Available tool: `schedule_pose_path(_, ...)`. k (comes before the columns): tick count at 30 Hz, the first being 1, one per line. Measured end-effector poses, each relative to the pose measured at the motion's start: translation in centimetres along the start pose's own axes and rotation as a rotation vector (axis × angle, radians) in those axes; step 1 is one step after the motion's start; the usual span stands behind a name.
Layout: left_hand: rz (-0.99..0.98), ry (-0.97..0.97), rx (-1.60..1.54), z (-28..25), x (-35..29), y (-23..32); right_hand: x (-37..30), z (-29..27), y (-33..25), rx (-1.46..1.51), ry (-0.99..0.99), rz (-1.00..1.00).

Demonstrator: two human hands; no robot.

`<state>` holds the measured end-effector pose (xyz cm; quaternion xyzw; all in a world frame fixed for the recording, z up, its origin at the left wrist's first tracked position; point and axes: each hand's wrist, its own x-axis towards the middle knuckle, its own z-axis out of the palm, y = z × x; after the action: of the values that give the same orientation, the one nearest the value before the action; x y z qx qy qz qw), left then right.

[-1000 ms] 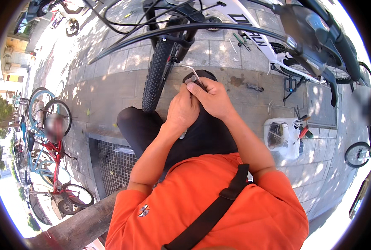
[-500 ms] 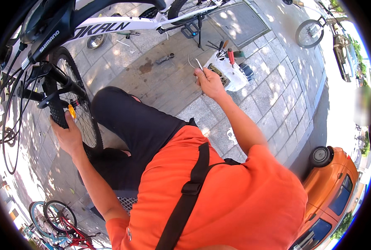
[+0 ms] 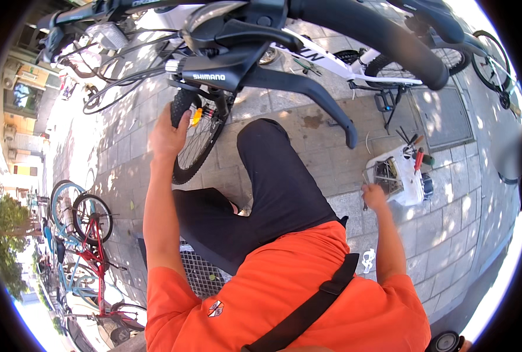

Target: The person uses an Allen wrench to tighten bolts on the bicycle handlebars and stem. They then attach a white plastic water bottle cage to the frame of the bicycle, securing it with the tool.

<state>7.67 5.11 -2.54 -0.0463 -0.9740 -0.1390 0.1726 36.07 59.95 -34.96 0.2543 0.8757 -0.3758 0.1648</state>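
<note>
My left hand (image 3: 168, 136) is wrapped around the black knobbly front tire (image 3: 183, 101) of a white bicycle, thumb near a yellow piece (image 3: 197, 116) by the spokes. On the other side, my right hand (image 3: 376, 196) is closed on a slender metal tool (image 3: 365, 176), whose exact kind is too small to tell. That hand is at the near left edge of a white tool container (image 3: 412, 190) on the paving. Inside the container stand a red-handled tool (image 3: 419, 158) and several darker ones. Above my knees, the handlebar grip (image 3: 369, 35) and brake lever (image 3: 308, 91) cross the view.
A pedal (image 3: 384, 101) and kickstand (image 3: 393, 112) stand beyond the knee, near a metal floor cover (image 3: 443, 120). Parked bicycles, one with a red frame (image 3: 101, 264), are at the left. Loose cables (image 3: 114, 70) hang from the handlebar.
My view has swung, so the handlebar and brake lever now show across the top. My right hand has lowered its tool beside the container. My left hand stays on the tire.
</note>
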Motion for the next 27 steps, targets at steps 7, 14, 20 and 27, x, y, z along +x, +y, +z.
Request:
schedule_pose_path(7,0.014,-0.033,0.276,-3.0,1.2,-8.1,1.6,6.2,-4.6,-0.362,-0.289,-0.038)
schedule_pose_path(14,0.067,-0.147,0.324,-4.6,7.6,-8.9,6.0,2.9,-17.2,-0.52,-0.281,-0.137)
schedule_pose_path(20,0.265,-0.349,0.248,-4.2,14.5,-6.0,5.4,-5.7,-44.3,0.056,0.14,-0.965)
schedule_pose_path(27,0.112,-0.309,0.016,-5.1,16.2,-6.6,7.5,-4.7,-60.0,-0.168,0.077,-1.139)
